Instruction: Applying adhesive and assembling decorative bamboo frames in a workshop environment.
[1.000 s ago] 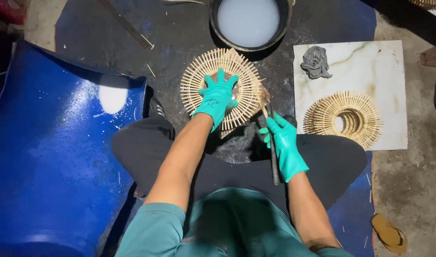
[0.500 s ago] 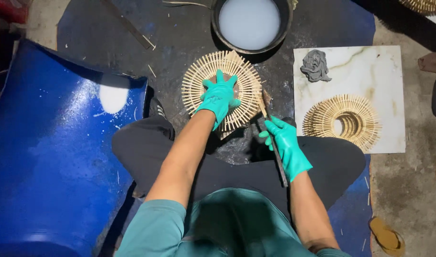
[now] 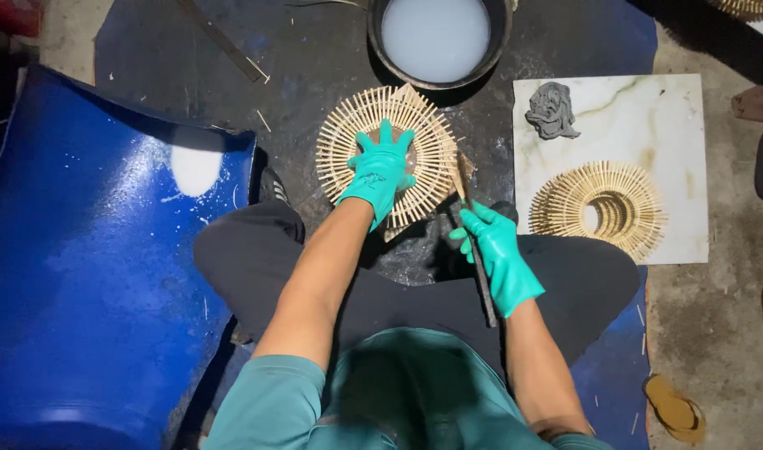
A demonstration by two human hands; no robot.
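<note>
Green-gloved left hand (image 3: 383,169) flat on stick ring (image 3: 423,125)

Dark mat (image 3: 315,67) spread on concrete floor (image 3: 715,317). On mat: round stick wreath (image 3: 427,133), black bucket (image 3: 435,37) of milky liquid just above it, thin dark strip (image 3: 223,42) upper left, scattered splinters. White marble slab (image 3: 648,117) at mat's right edge, bearing second wreath (image 3: 602,208) and grey rag (image 3: 552,110). Blue sheet (image 3: 81,275) at left. Sandal (image 3: 673,408) on floor, lower right.
</note>
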